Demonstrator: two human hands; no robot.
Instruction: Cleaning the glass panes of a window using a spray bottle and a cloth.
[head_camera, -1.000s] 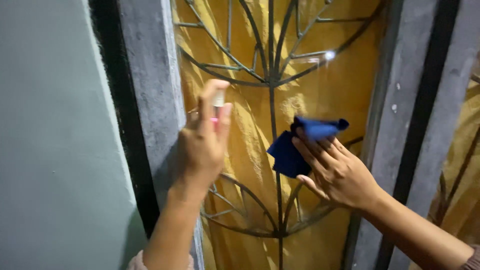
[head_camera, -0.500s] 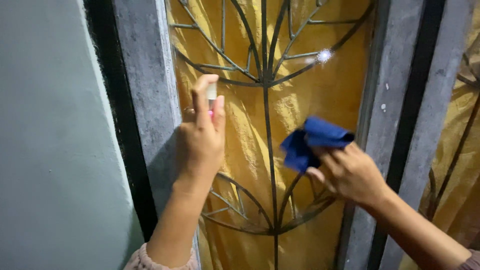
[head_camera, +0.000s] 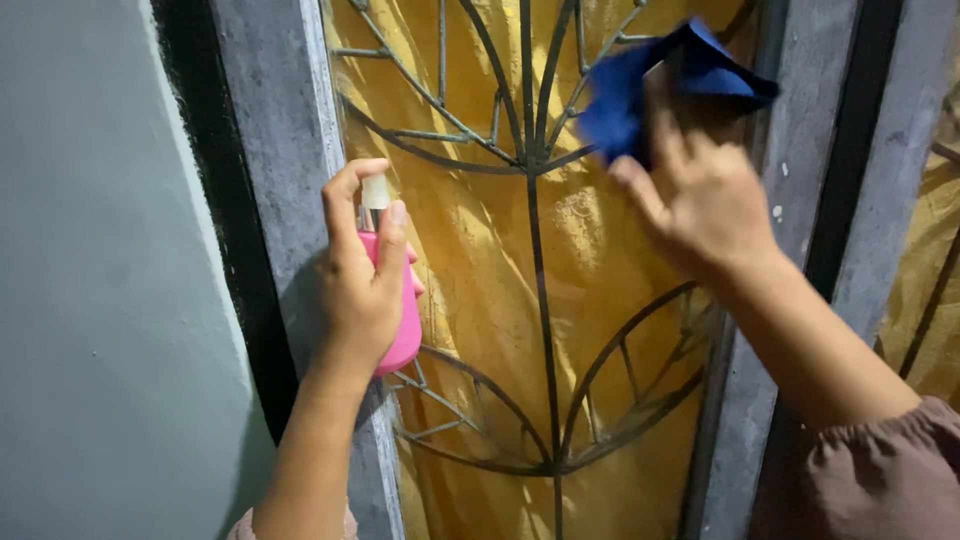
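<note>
My left hand (head_camera: 362, 285) grips a pink spray bottle (head_camera: 405, 320) with a white nozzle, held upright against the left side of a window pane, the forefinger over its top. My right hand (head_camera: 700, 195) presses a blue cloth (head_camera: 640, 85) against the upper right of the glass. Behind the glass hangs a yellow curtain (head_camera: 490, 260), and dark curved metal bars (head_camera: 540, 300) in a leaf-like pattern run across the pane.
A grey concrete frame post (head_camera: 275, 150) stands left of the pane, with a pale green wall (head_camera: 90, 280) beyond it. Another grey post (head_camera: 800, 130) with a dark strip borders the right side, and a second curtained pane (head_camera: 935, 270) shows at the far right.
My right hand has swept the blue cloth up from mid-pane to the upper right. My left hand has lowered slightly, and the pink body of the bottle now shows.
</note>
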